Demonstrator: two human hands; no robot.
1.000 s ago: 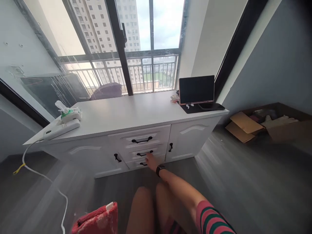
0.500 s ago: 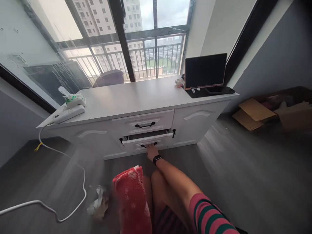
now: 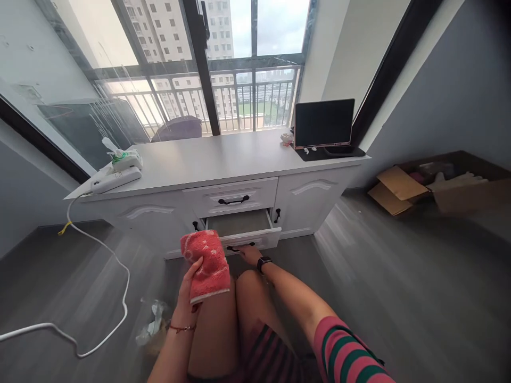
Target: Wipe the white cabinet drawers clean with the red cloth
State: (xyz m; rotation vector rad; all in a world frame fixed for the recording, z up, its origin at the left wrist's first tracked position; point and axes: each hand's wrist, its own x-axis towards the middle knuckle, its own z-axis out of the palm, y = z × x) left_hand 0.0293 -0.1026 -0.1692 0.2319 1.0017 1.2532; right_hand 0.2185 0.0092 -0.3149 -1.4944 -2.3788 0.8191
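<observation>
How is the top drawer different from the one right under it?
The top drawer is shut, but the drawer under it is pulled out. The right hand is at the lower one's handle; no hand is at the top one's. Both have white fronts and dark handles.
</observation>
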